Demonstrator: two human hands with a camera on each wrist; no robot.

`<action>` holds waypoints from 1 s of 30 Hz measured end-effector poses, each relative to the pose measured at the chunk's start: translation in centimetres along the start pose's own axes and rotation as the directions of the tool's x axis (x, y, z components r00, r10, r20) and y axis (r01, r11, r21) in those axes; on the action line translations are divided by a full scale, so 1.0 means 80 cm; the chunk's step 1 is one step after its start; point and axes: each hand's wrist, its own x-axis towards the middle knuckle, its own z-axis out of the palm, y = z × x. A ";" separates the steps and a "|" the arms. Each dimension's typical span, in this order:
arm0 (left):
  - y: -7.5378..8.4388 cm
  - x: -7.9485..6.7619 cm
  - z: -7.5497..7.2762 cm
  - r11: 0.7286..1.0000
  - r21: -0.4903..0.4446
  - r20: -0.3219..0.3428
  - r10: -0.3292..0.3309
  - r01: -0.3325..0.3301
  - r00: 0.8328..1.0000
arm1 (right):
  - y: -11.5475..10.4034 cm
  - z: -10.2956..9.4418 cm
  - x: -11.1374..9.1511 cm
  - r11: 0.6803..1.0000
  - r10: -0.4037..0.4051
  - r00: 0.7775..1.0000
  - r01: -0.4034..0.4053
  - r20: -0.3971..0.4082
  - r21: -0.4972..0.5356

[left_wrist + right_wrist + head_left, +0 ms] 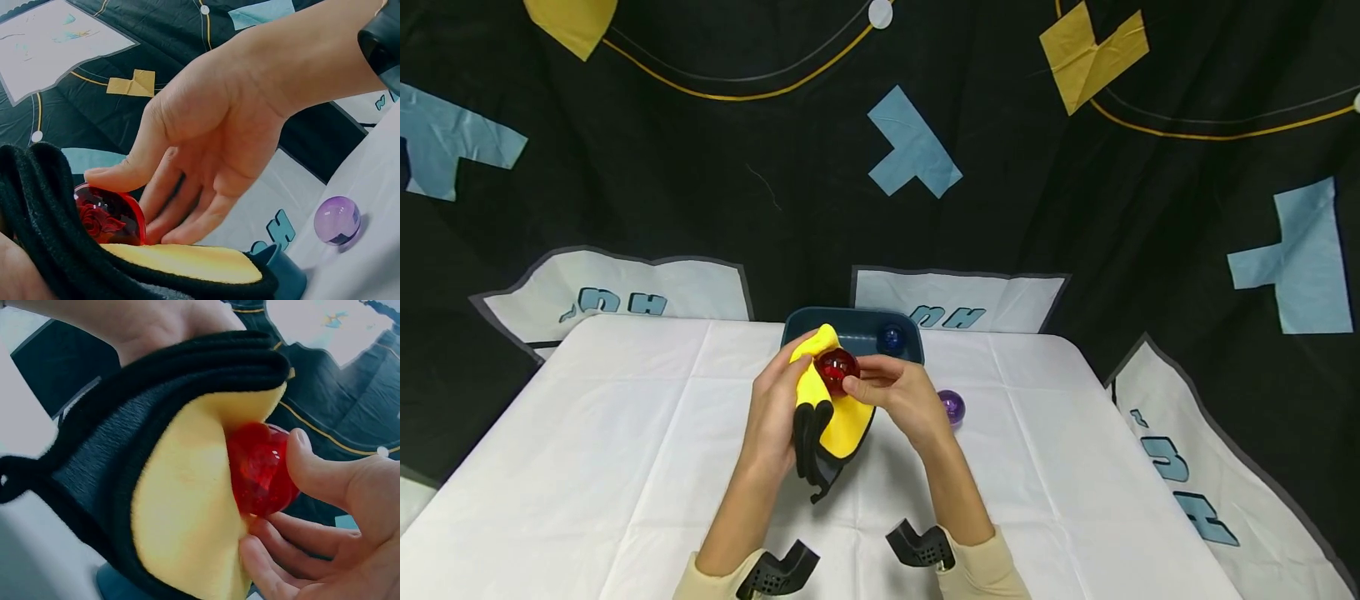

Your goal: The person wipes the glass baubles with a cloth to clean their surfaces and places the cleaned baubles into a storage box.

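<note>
My left hand [769,408] grips a folded microfiber cloth [848,429], yellow on one face and dark grey on the other, with black edging. A small loop hangs from its lower corner. Against the yellow face rests a clear red ball [837,371], pinched by the thumb and fingers of my right hand [910,398]. In the right wrist view the red ball [261,470] sits partly behind a fold of the cloth [181,494]. A rose-like pattern shows in the red ball [111,219] in the left wrist view. Most of the left hand is hidden there.
A dark teal bin [808,316] stands behind the hands at the table's far edge, with a blue ball [891,338] in it. To the right of my right hand, a purple ball [952,407] lies on the white-covered table [1060,483]. A black curtain [760,183] hangs behind.
</note>
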 end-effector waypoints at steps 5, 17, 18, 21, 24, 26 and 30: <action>0.000 0.000 -0.001 1.000 -0.017 -0.001 -0.004 0.004 1.000 | -0.006 0.007 -0.004 0.994 -0.093 0.995 0.094 -0.033 0.058; 0.000 -0.002 0.000 1.000 -0.022 0.007 -0.018 0.018 1.000 | -0.006 -0.006 -0.005 0.995 -0.076 0.994 0.071 0.074 0.066; 0.000 -0.002 0.001 1.000 -0.020 0.008 -0.017 0.017 1.000 | -0.005 -0.006 -0.005 0.996 -0.069 0.995 0.064 0.066 0.064; 0.000 -0.002 0.001 1.000 -0.023 0.008 -0.017 0.017 1.000 | -0.003 -0.006 -0.003 0.997 -0.037 0.997 0.032 0.064 0.068; 0.001 -0.003 0.001 1.000 -0.021 0.005 -0.015 0.015 1.000 | 0.000 -0.006 -0.001 0.996 0.003 0.996 -0.010 0.086 0.084; 0.002 -0.004 0.001 1.000 -0.012 0.003 -0.013 0.013 1.000 | 0.002 -0.006 0.001 0.996 0.018 0.995 -0.026 0.095 0.086; 0.003 -0.004 0.000 1.000 -0.010 0.003 -0.011 0.011 1.000 | 0.003 -0.002 0.002 0.997 0.019 0.999 -0.023 0.048 0.070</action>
